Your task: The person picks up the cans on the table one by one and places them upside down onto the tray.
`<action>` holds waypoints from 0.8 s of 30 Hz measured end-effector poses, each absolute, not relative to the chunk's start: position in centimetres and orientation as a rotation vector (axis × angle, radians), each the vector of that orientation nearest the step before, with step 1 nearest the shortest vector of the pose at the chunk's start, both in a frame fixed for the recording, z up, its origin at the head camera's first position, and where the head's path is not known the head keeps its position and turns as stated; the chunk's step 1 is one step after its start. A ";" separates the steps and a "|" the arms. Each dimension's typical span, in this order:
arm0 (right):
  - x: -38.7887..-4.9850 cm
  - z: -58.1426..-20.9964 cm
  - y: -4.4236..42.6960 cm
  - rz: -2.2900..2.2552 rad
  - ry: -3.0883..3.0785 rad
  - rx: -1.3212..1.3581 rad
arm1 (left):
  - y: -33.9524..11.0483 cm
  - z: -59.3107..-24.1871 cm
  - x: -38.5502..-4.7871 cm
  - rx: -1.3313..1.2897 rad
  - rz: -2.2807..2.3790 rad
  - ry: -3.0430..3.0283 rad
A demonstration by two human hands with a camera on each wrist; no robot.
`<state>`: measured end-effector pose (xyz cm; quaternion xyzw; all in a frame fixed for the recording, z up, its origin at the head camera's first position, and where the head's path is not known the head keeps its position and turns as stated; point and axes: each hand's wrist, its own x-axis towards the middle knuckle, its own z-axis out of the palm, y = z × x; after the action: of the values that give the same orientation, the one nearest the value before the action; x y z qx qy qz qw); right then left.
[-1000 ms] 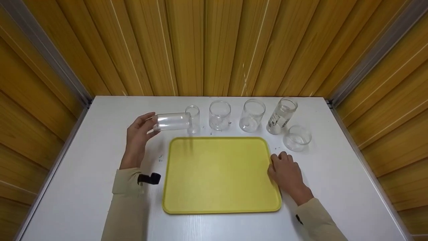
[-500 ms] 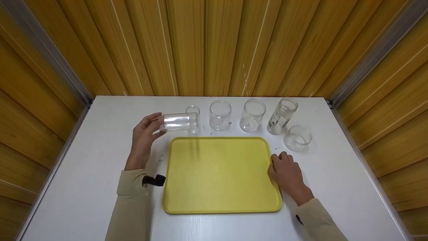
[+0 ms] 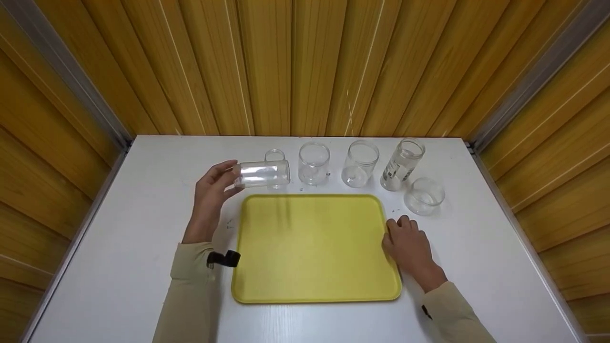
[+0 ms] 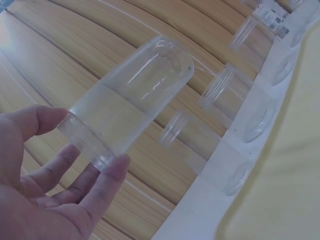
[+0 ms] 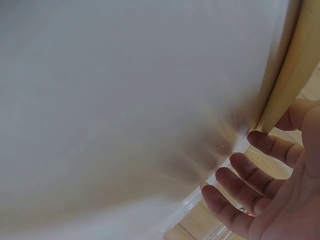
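My left hand (image 3: pixel 208 193) holds a clear jar (image 3: pixel 263 174) sideways above the table, near the tray's back left corner. In the left wrist view, thumb and fingers pinch the jar's threaded mouth end, and its closed bottom (image 4: pixel 172 57) points away from the palm. Behind it in the head view stands a narrow clear jar (image 3: pixel 275 154), partly covered. On the right edge of the yellow tray (image 3: pixel 317 247) is my right hand (image 3: pixel 410 247); the right wrist view has its thumb and index finger pinching the tray rim (image 5: pixel 290 70), the other fingers curled beside it.
Along the table's back stand a wide jar (image 3: pixel 313 164), another wide jar (image 3: pixel 360 164) and a tall printed jar (image 3: pixel 401 164). A low, short jar (image 3: pixel 424 196) stands beyond the right hand. A ribbed wood-look wall (image 3: pixel 290 66) rises behind the white table (image 3: pixel 119 247).
My left hand has moved right with the jar, which now overlaps the narrow jar and the tray's back left corner more. The right hand and tray have stayed in place.
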<state>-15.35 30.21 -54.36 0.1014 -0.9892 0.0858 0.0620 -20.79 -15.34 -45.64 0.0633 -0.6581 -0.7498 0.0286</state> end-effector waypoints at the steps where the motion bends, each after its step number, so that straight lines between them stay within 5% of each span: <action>1: -15.4 -54.4 30.2 0.259 -2.991 0.307 | -15.3 -45.6 -20.7 0.188 -2.318 -2.027; 24: -15.1 -54.4 30.1 0.236 -2.944 0.336 | -13.8 -45.4 -20.0 0.119 -2.375 -1.979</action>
<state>-15.07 30.10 -54.36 0.1127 -0.9869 0.0792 0.0843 -19.96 -13.76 -45.43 0.0386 -0.6395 -0.7674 0.0240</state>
